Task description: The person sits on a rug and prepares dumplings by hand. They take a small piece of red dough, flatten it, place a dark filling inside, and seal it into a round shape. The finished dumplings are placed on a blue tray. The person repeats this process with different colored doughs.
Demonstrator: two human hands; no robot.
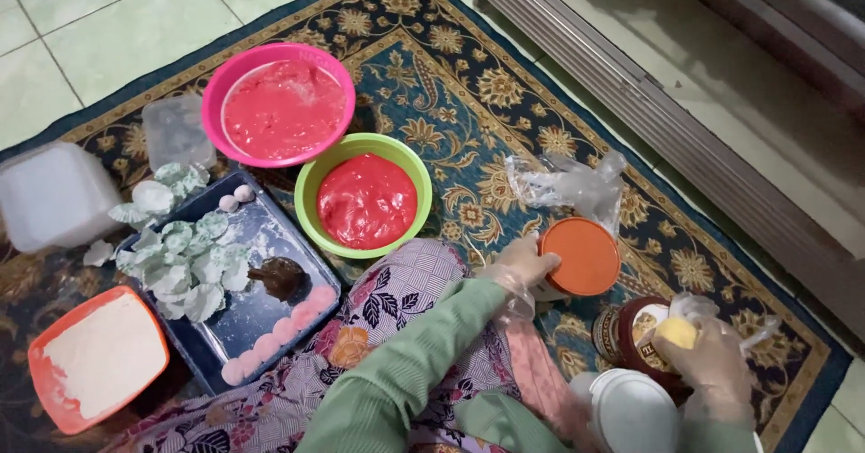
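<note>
I sit on a patterned rug with both hands in clear plastic gloves. My left hand [525, 264] grips the edge of a round tub with an orange lid [586, 257]. My right hand [716, 367] holds a small yellow lump [677, 331] just above an open brown jar [626, 331]. A round white lid [632, 412] lies beside that jar, close to my right wrist. My green sleeves [405, 376] reach in from the bottom of the view.
A pink bowl [216, 93] and a green bowl [311, 205] hold red batter. A dark tray [261, 313] carries pink balls, pale green paper cups and a brown lump. An orange tub of white flour [40, 376], clear plastic boxes [50, 196], a crumpled plastic bag [568, 183] and a metal door track [631, 84] surround me.
</note>
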